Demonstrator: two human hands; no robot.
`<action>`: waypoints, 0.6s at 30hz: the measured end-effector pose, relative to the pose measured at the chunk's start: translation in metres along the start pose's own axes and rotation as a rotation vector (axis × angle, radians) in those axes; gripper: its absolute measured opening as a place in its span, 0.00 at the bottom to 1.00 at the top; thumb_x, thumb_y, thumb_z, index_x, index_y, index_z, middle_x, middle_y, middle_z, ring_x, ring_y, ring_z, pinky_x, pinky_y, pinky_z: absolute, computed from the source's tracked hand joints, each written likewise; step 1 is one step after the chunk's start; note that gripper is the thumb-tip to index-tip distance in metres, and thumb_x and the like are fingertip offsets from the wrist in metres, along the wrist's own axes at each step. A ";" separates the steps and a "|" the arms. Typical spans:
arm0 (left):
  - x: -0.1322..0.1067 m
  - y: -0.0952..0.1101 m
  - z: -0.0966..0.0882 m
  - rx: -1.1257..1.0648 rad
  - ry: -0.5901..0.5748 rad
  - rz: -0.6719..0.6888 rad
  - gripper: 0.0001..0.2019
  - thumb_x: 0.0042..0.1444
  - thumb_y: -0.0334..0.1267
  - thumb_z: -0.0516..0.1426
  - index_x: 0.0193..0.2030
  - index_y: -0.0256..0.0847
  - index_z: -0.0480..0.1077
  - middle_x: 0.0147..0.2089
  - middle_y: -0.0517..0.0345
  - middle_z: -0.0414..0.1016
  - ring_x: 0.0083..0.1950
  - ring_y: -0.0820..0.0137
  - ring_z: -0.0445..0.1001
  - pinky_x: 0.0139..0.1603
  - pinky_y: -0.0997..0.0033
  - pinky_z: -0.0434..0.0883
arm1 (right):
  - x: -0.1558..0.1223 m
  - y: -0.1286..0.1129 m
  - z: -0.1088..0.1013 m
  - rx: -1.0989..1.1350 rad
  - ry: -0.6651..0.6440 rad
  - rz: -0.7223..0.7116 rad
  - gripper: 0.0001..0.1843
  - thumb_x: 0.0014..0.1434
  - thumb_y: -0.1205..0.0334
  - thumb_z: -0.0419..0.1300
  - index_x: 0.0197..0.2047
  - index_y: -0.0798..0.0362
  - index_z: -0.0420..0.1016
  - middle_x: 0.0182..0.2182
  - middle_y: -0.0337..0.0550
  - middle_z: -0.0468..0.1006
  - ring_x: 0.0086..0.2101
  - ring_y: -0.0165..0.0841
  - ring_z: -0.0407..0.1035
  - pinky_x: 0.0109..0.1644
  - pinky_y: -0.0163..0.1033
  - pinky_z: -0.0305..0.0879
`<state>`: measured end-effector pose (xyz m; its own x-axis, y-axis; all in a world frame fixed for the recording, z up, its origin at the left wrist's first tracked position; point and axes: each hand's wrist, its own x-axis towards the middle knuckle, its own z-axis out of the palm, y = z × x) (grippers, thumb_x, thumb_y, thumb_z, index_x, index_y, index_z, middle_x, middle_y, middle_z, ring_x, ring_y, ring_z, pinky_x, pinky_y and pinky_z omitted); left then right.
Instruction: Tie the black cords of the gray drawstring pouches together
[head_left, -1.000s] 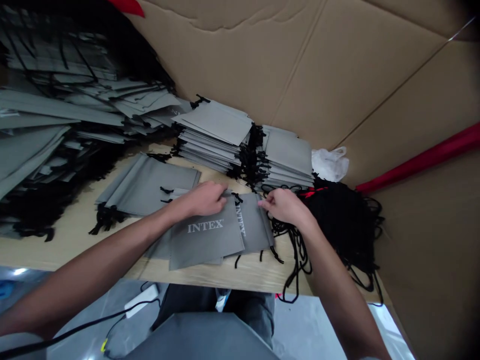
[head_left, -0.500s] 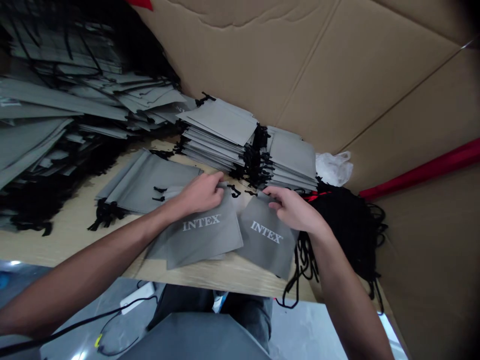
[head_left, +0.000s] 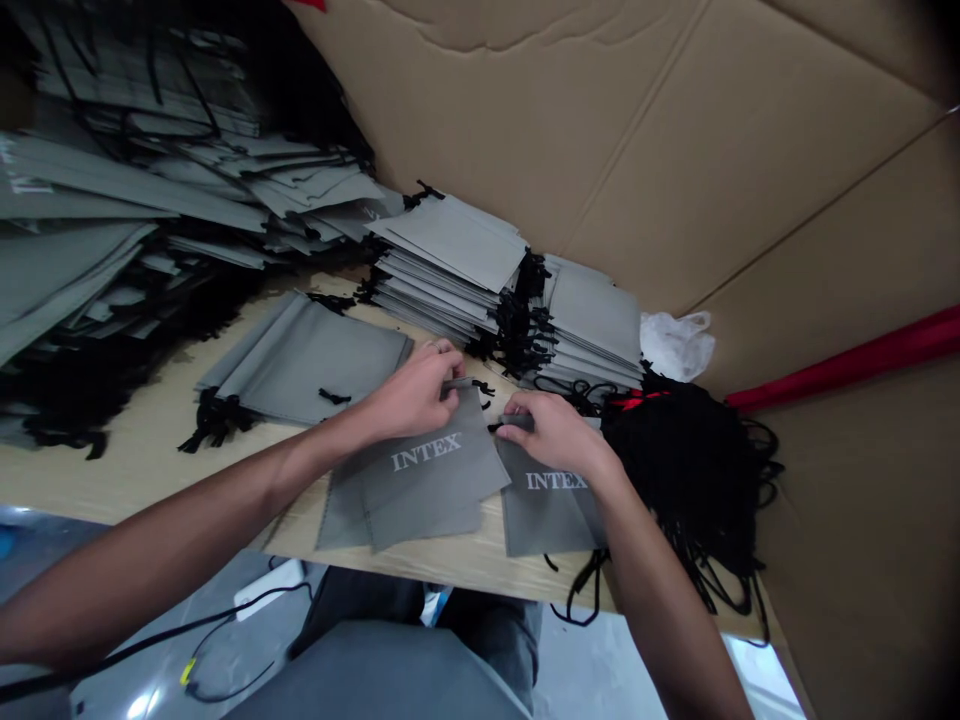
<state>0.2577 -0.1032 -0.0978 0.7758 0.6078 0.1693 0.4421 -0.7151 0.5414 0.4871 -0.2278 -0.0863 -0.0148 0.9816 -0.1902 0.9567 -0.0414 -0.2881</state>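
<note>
I saw the left hand [head_left: 414, 397] pinching the top hem of a grey INTEX drawstring pouch [head_left: 424, 470] lying just below its fingers. Just right of it, the right hand [head_left: 551, 435] gripped the top edge of a second INTEX pouch [head_left: 544, 505]. Beyond that hand's wrist lay a heap of black cords [head_left: 694, 465].

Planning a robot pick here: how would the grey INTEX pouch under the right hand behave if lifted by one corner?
The grey INTEX pouch lies thin and flat, so it would probably flop and weigh little. Its edge overhangs the table, so a push might slide it off.
</note>
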 end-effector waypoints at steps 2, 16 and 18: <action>-0.003 0.004 -0.004 -0.062 -0.010 0.027 0.16 0.59 0.28 0.55 0.53 0.38 0.71 0.45 0.52 0.78 0.46 0.61 0.76 0.49 0.63 0.70 | 0.001 -0.001 0.004 0.036 0.048 -0.028 0.04 0.68 0.65 0.69 0.44 0.53 0.78 0.43 0.47 0.83 0.46 0.42 0.75 0.49 0.41 0.63; -0.013 0.011 0.004 -0.464 0.065 0.109 0.09 0.69 0.40 0.63 0.53 0.44 0.82 0.53 0.56 0.85 0.54 0.64 0.81 0.54 0.67 0.73 | -0.024 -0.008 -0.005 0.387 0.296 -0.197 0.06 0.71 0.68 0.61 0.46 0.49 0.78 0.43 0.41 0.82 0.42 0.36 0.75 0.49 0.40 0.68; -0.015 0.013 0.005 -0.533 0.072 0.082 0.09 0.68 0.40 0.65 0.51 0.44 0.82 0.52 0.57 0.86 0.53 0.65 0.82 0.54 0.67 0.74 | -0.025 -0.012 0.000 0.419 0.346 -0.228 0.09 0.70 0.68 0.62 0.51 0.49 0.78 0.48 0.43 0.83 0.48 0.38 0.76 0.55 0.43 0.70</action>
<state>0.2545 -0.1237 -0.0974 0.7572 0.5929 0.2739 0.0776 -0.4981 0.8636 0.4762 -0.2518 -0.0776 -0.0437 0.9751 0.2176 0.7433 0.1773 -0.6451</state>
